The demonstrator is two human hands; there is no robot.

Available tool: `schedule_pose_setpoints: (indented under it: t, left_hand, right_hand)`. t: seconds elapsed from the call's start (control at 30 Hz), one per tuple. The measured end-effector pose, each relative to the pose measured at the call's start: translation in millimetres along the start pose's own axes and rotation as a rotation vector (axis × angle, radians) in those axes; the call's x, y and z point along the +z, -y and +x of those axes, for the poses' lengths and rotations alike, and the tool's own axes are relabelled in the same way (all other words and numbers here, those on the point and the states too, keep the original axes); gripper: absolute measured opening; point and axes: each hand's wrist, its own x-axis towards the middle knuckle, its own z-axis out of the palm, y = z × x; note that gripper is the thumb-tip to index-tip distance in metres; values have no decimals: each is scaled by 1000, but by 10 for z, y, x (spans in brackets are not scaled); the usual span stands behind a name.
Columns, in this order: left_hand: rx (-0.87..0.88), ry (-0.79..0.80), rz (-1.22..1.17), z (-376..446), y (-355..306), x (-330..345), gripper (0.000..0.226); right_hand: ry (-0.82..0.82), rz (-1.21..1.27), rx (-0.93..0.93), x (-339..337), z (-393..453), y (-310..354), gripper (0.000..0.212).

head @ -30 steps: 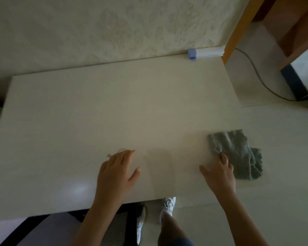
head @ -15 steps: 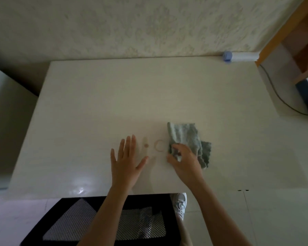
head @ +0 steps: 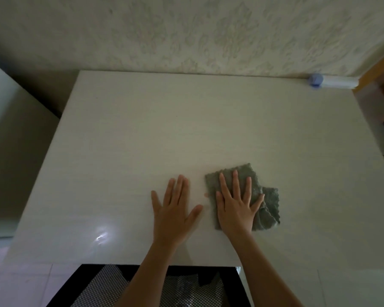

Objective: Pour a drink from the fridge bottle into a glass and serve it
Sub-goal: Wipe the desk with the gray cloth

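- Pressing down with our right hand (head: 236,207), fingers spread flat, we cover the crumpled grey-green fleece cloth (head: 267,200) that lies on the pale, glossy rectangular table (head: 142,140).
- We rest our left hand (head: 174,214) palm-down and open on the bare tabletop just beside the cloth, fingers splayed, gripping nothing.
- We see a small brownish spot (head: 206,195) on the table surface between our two hands, touching the cloth's left edge.
- We see neither bottle nor glass anywhere in this view.
- We note a white cylinder with a blue cap (head: 328,82) lying on its side at the far right corner, against the textured wall (head: 186,34).
- We see a black mesh chair (head: 111,289) below the near table edge.
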Motion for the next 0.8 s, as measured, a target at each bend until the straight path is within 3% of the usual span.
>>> schedule_pose_setpoints:
  t: [0.27,0.33,0.63,0.7,0.8]
  left_hand:
    - [-1,-29,-98,3,39,21,76]
    - [-3,-26,-98,2,40,17,75]
    - [12,-25,-82,-9,38,-9,72]
    - [15,-28,-86,-7,40,-4,73]
    - [12,-22,-103,5,42,-7,72]
  right_hand:
    - [-20,-112,-357,136,-90,325,52]
    - [-35,-97,-318,134,-110,272,50]
    - [-64,90,313,-20,82,74,49]
    - [-36,101,292,23,83,257,51]
    - [-51,-9,-16,146,-44,477,53]
